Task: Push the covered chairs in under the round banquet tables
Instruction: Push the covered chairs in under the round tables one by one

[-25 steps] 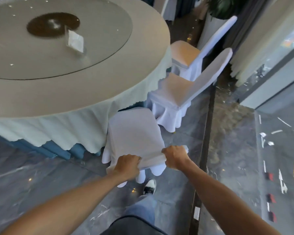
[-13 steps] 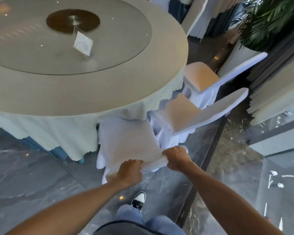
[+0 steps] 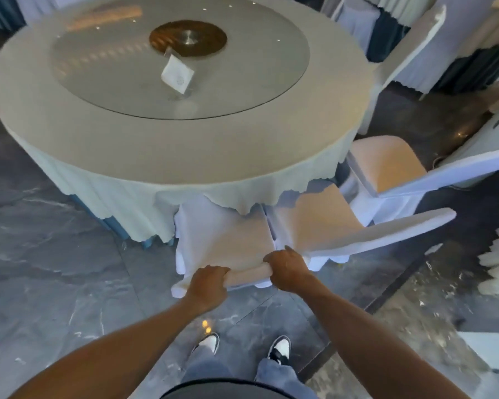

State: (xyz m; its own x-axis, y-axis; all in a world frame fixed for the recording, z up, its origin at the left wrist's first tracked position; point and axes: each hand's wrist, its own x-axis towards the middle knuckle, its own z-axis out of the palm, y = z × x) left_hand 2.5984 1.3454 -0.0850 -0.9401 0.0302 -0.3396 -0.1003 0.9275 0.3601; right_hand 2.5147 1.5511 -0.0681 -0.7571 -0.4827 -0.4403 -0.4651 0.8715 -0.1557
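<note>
1. Nearest the camera, the left hand and the right hand are gripping the top rail of the covered chair, fingers curled over the cloth-wrapped edge, one hand toward each end.
2. Beyond the hands, the chair's seat is lying partly beneath the scalloped hem of the tablecloth; its front edge is already hidden under the round banquet table.
3. Judging by its slipcover, the chair is offering a soft, loose surface over a stiff frame; the fabric is likely sliding and bunching under the palms, so a grip on the rigid rail through the cloth is serving best. The polished stone floor is probably letting the legs glide easily.
4. To the right, a second covered chair is standing just beside the first, with a third chair farther round the table.
5. Farthest off, a glass turntable is carrying only a small card stand; no containers are showing.
</note>
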